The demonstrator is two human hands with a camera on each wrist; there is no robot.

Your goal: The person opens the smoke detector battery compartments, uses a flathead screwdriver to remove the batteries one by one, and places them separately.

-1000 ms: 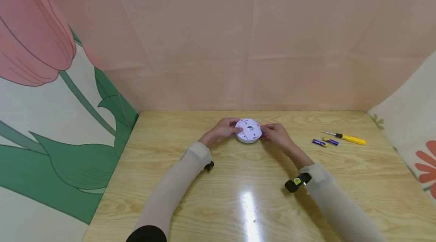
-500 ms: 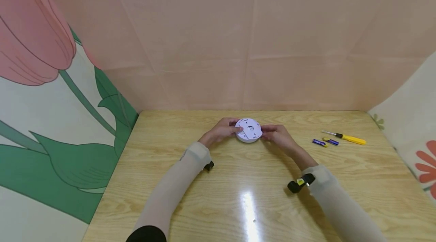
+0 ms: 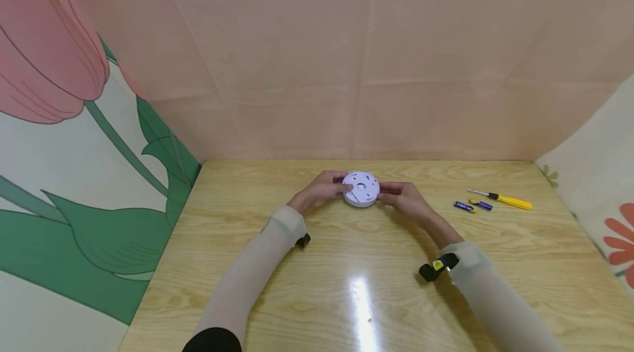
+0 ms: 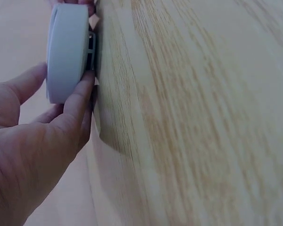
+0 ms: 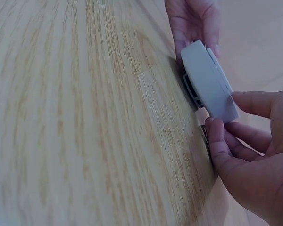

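A round white smoke detector (image 3: 364,191) is held just over the table near its far edge, slotted back face up. Its vented front (image 4: 90,51) faces down close to the wood in the left wrist view. My left hand (image 3: 324,187) grips its left side, thumb over the top face and fingers beneath. On the right side my right hand (image 3: 402,199) pinches the rim, thumb at the back face's edge and curled fingers at the lower side, as the right wrist view shows. The fingertips under the detector are partly hidden.
To the right on the wooden table (image 3: 277,308) lie two blue-and-yellow batteries, a left battery (image 3: 464,207) and a right battery (image 3: 483,205). Behind them is a screwdriver (image 3: 512,202) with a yellow handle. A pinkish backdrop (image 3: 297,66) rises at the table's far edge.
The slots on the detector's back face have turned to a different angle. My right hand has shifted slightly right and toward me along the rim; my left hand has stayed put.
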